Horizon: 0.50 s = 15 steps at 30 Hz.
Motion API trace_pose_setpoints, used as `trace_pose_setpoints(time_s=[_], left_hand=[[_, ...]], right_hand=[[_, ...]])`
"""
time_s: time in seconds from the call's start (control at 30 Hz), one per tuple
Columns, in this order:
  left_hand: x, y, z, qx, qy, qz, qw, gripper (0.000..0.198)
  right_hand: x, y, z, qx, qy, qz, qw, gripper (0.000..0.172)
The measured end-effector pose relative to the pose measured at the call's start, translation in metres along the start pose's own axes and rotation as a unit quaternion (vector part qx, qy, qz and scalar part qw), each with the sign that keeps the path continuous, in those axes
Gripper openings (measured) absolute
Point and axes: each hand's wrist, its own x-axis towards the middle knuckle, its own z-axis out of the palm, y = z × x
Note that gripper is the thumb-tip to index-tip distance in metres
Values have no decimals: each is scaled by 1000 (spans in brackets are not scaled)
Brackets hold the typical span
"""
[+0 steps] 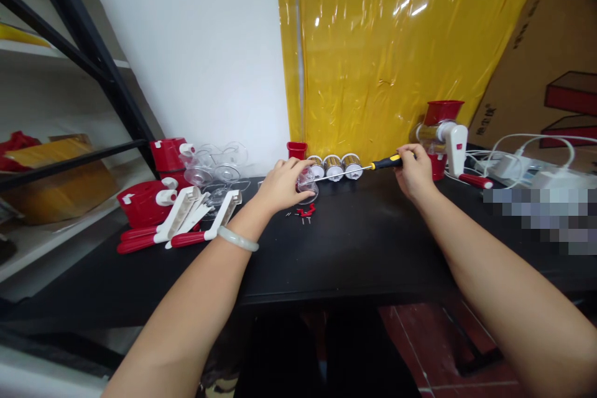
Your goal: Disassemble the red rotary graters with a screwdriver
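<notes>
My right hand [414, 169] is closed around the black and yellow handle of a screwdriver [388, 163]. Its long metal shaft points left, and the tip meets a clear plastic part [306, 185]. My left hand [285, 185] wraps over that clear part and holds it on the black table; the fingers hide much of it. Just in front lie small red plastic pieces [306, 211] and several tiny screws [305, 221]. Behind the shaft stand metal grater drums [333, 167] with white ends, beside a red feed hopper [297, 150].
At the left are red grater bodies [145, 204], white crank handles with red grips [189, 236] and clear plastic parts [219, 161]. An assembled rotary grater [441, 140] stands at the right, near white cables and a power strip [550, 171]. A black-framed shelf [74, 155] borders the left.
</notes>
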Motion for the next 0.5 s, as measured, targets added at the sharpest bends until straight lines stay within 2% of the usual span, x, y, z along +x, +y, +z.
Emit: trace_pose_setpoints(time_s=[0.1, 0.23, 0.3, 0.4, 0.5], left_hand=[[0, 0, 0, 5, 0, 3, 1000, 69], [0, 1, -1, 6, -2, 3, 1000, 68], [0, 1, -1, 5, -2, 1, 1000, 67], [0, 2, -1, 2, -4, 0, 1000, 66], [0, 1, -1, 1, -1, 3, 1000, 66]], right_hand=[[-3, -4, 1, -4, 18, -54, 998, 14], [-4, -4, -3, -110, 20, -56, 992, 33], [-4, -3, -3, -123, 30, -48, 991, 33], [-4, -4, 2, -36, 33, -12, 999, 25], [-7, -7, 6, 73, 6, 42, 996, 16]])
